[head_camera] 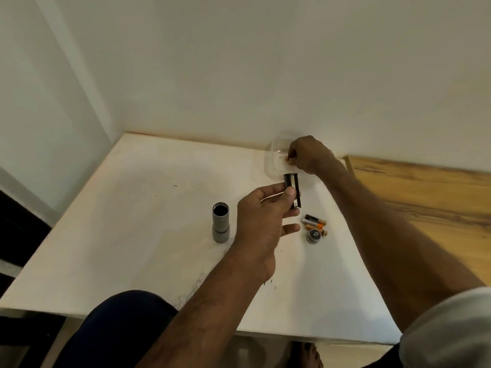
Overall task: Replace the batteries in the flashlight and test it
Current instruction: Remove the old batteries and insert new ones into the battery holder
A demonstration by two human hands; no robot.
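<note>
The left hand [261, 216] grips the black battery holder [293, 191] by its side, above the table's middle. The right hand [308, 154] pinches something small in a clear box [273, 162] at the far edge. The grey flashlight [220, 221] stands open; it looks light, stiff and smooth, best held around its body.

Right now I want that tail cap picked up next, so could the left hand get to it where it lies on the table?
Probably not yet: the left hand is holding the battery holder. The tail cap lies close by, unobstructed beside the loose batteries, so freeing the fingers should suffice.
</note>
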